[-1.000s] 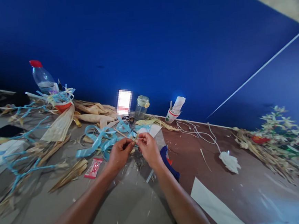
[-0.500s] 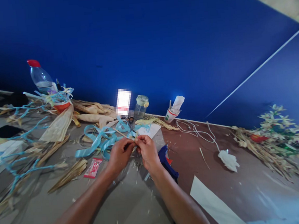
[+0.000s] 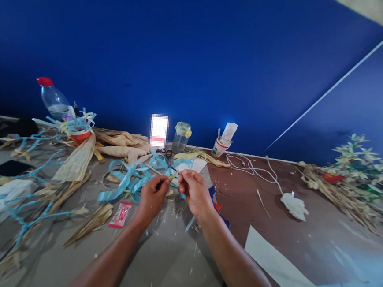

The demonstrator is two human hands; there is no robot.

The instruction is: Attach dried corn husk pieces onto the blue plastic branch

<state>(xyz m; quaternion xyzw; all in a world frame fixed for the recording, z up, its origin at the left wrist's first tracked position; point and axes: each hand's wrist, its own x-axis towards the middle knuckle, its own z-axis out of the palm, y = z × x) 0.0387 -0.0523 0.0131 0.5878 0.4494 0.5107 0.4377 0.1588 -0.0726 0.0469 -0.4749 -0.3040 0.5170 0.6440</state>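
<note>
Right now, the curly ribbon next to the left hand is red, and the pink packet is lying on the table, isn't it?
Not quite: the ribbon next to the left hand is light blue, not red, as the head view shows. The pink packet is indeed lying on the table.

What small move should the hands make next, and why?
Probably bring the right hand over to steady the free end of the pale strip: the left hand appears to pinch the strip, its end points toward the right hand, and a gap parts the two hands. Whether the right hand holds something thin is unclear.
</note>
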